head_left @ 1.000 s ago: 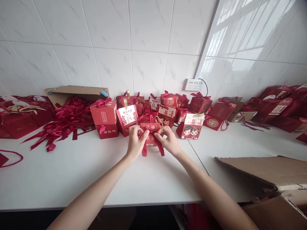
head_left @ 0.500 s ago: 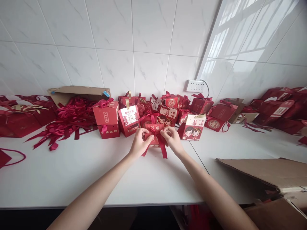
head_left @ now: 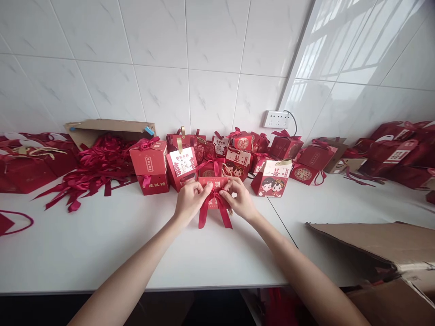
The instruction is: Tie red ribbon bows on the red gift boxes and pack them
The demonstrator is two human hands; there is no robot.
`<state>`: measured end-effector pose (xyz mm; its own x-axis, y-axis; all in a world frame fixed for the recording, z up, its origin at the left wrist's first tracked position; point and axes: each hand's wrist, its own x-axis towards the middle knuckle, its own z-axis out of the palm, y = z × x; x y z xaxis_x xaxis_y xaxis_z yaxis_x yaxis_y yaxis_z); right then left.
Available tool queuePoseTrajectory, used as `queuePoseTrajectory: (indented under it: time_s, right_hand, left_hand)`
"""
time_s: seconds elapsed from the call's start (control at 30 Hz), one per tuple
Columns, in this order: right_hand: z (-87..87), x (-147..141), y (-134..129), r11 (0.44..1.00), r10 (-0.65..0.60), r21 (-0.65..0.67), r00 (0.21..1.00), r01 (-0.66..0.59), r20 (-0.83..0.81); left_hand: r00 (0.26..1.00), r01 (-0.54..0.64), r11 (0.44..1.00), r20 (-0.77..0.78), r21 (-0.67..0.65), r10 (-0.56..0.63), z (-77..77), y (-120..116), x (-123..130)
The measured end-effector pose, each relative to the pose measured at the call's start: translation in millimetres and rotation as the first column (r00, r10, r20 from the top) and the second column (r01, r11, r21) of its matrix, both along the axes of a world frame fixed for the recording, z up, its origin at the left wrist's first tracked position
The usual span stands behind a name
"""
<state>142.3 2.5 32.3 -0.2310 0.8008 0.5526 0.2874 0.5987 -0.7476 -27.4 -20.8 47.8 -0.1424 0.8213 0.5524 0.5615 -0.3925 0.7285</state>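
Note:
Between my hands, on the white table [head_left: 136, 253], is a small red gift box [head_left: 213, 204] with pale lettering. A red ribbon [head_left: 222, 213] is tied in a bow on it, its two tails hanging down the near side. My left hand [head_left: 192, 198] pinches the left part of the bow, thumb against the fingers. My right hand [head_left: 240, 199] pinches the right part in the same way. The fingers partly hide the bow's loops. Just right of my right hand stands a red and white box [head_left: 272, 181] with two cartoon faces.
Behind my hands several red gift boxes stand along the tiled wall. A pile of red ribbons [head_left: 102, 167] spills from a cardboard box [head_left: 112, 124] at the left. An opened carton [head_left: 370, 240] juts in at the front right. A power strip [head_left: 276, 119] hangs on the wall.
My hands have drawn the bow's loops out to both sides, and the knot now sits centred. Both ribbon tails hang more evenly. My left hand has shifted slightly left.

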Motion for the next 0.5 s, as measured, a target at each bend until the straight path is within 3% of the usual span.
queuePoseTrajectory:
  time_s: [0.17, 0.4, 0.5]
  right_hand:
    - [-1.2, 0, 1, 1.000, 0.018, -0.008, 1.000, -0.018, 0.000]
    - [-1.0, 2, 4, 0.991, -0.003, -0.132, 0.992, -0.014, -0.124]
    - [-0.2, 2, 4, 0.992, 0.011, -0.126, 0.991, -0.027, -0.131]
  left_hand:
    - [0.997, -0.043, 0.996, -0.061, 0.076, 0.048, -3.4, 2, 0]
    - [0.989, 0.091, 0.977, -0.132, 0.191, -0.066, -17.5, 10, -5]
    - [0.985, 0.114, 0.969, -0.151, 0.221, -0.081, -21.0, 12, -7]
